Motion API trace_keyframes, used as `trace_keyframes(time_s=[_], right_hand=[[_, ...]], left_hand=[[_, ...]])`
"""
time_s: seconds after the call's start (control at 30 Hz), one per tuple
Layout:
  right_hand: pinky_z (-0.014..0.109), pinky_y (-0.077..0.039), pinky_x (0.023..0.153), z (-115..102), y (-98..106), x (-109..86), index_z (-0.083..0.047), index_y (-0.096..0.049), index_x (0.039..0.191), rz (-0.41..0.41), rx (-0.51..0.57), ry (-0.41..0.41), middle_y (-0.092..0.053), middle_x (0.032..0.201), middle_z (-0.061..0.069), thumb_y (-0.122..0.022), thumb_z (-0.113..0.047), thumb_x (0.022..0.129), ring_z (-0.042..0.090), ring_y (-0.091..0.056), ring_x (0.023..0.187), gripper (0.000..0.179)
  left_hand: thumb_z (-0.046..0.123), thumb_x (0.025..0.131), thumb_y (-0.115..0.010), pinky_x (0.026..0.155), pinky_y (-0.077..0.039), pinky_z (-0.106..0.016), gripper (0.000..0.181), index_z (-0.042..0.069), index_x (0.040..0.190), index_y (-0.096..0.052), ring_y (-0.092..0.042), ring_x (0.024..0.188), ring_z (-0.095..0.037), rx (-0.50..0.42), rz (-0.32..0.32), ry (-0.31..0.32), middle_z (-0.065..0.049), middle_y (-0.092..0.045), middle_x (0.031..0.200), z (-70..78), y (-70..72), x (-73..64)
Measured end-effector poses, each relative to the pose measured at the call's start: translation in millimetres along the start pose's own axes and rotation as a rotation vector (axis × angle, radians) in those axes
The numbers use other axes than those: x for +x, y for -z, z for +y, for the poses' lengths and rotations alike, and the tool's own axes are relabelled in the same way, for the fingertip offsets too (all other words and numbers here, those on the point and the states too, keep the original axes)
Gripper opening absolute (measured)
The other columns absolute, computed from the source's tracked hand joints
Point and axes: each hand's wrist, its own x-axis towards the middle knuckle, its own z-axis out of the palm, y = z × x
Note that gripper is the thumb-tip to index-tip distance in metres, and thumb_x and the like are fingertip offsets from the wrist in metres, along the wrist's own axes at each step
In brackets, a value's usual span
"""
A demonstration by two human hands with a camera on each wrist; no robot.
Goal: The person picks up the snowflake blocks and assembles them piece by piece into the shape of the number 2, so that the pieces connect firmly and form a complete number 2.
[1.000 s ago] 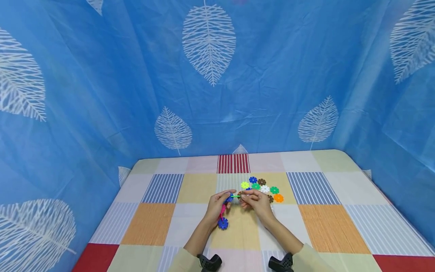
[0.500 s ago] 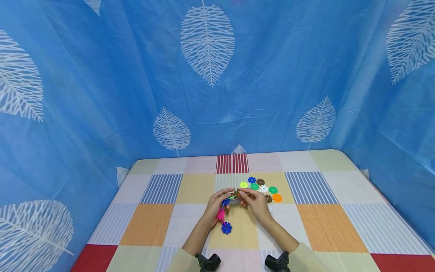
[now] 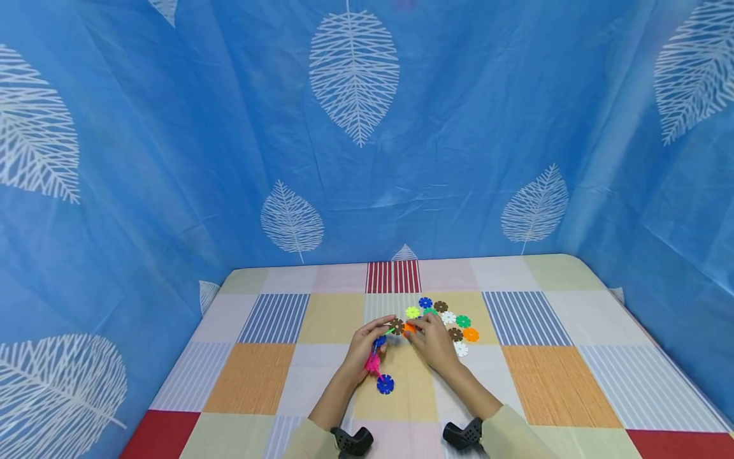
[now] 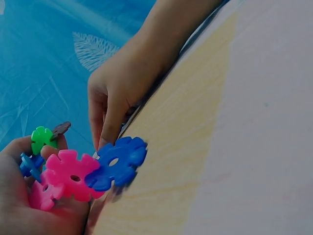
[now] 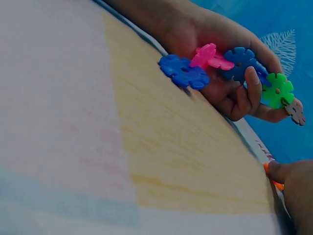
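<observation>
In the head view my left hand (image 3: 362, 349) holds a chain of notched flower-shaped plastic discs. The left wrist view shows its parts: a blue disc (image 4: 122, 164) at the free end, pink discs (image 4: 72, 174), blue ones (image 4: 32, 165) by the fingers, a green disc (image 4: 43, 139) and a brown disc (image 4: 61, 129) at the far end. Forefinger and thumb are at the green disc. My right hand (image 3: 434, 344) reaches down to the table, its thumb and fingers pinching an orange disc (image 3: 409, 328), partly hidden by the fingertips, just right of the brown disc.
Loose discs lie beyond and right of my right hand: blue (image 3: 425, 303), yellow-green (image 3: 412, 312), brown (image 3: 440, 306), white (image 3: 448, 317), green (image 3: 463, 321), orange (image 3: 471, 335) and several others. A patchwork cloth (image 3: 258, 382) covers the table; a blue leaf-print curtain (image 3: 447, 159) surrounds it.
The right hand has let go of the brown disc, which now sits on the green disc of the chain, and has moved slightly right to the orange disc. The chain's lower end swung slightly right.
</observation>
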Motion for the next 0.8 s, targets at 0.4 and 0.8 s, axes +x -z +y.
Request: trace_keyframes(time_s=[0.4, 0.8], right_hand=[[0.024, -0.053, 0.056, -4.4, 9.7, -12.7, -0.006, -0.068, 0.092, 0.130, 0.543, -0.083, -0.068, 0.078, 0.003, -0.074, -0.005, 0.075, 0.014, -0.063, 0.063, 0.017], [0.033, -0.055, 0.059, -32.8, 32.0, -16.3, 0.008, -0.063, 0.086, 0.093, 0.638, 0.006, -0.066, 0.079, 0.020, -0.068, 0.010, 0.076, 0.034, -0.064, 0.065, 0.012]], left_hand=[[0.008, 0.091, -0.055, 0.059, -0.047, -0.021, 0.030, -0.003, 0.119, -0.058, -0.055, 0.059, -0.009, 0.075, 0.059, -0.012, -0.008, -0.063, 0.106, -1.7, -0.4, 1.8], [0.010, 0.092, -0.054, 0.062, -0.048, -0.021, 0.030, -0.002, 0.120, -0.059, -0.058, 0.061, -0.009, 0.115, 0.042, -0.020, -0.012, -0.063, 0.111, -1.5, -0.4, 1.2]])
